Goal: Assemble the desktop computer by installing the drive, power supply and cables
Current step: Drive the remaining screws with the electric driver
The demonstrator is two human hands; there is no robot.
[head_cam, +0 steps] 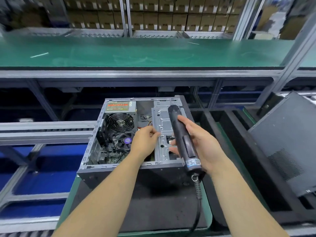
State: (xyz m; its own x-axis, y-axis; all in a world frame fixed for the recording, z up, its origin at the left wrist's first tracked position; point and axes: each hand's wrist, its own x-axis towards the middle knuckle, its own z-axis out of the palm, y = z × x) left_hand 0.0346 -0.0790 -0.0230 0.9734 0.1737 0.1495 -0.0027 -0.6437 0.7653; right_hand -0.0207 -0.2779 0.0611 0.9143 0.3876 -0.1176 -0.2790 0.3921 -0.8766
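Right hand (199, 144) grips a black electric screwdriver (182, 139), fingers wrapped under the barrel, thumb on top. Tool lies tilted, one end up over the drive cage, the other end w/ metal ring and cord (198, 199) hanging down toward the person. Can't tell which end is the bit.

Left hand (145, 141) reaches into the case, fingertips pinched together at the edge of the drive cage (162, 127); something small may be between them, too small to tell.

Computer case (135, 142) lies on its side, open face up, on a dark mat at the near edge of the desk (68, 199). Inside: power supply (120, 115) w/ round fan grille sits in the far-left corner, label facing up. CPU cooler (124, 140) just below it, motherboard (111, 156) under that. A few loose wires (147, 121) show between PSU and cage.

Right of the case, apart from it, a grey side panel (287, 151) leans tilted. Beyond, a green conveyor belt (136, 52) runs across; stacked cardboard boxes (153, 16) on shelving behind it.
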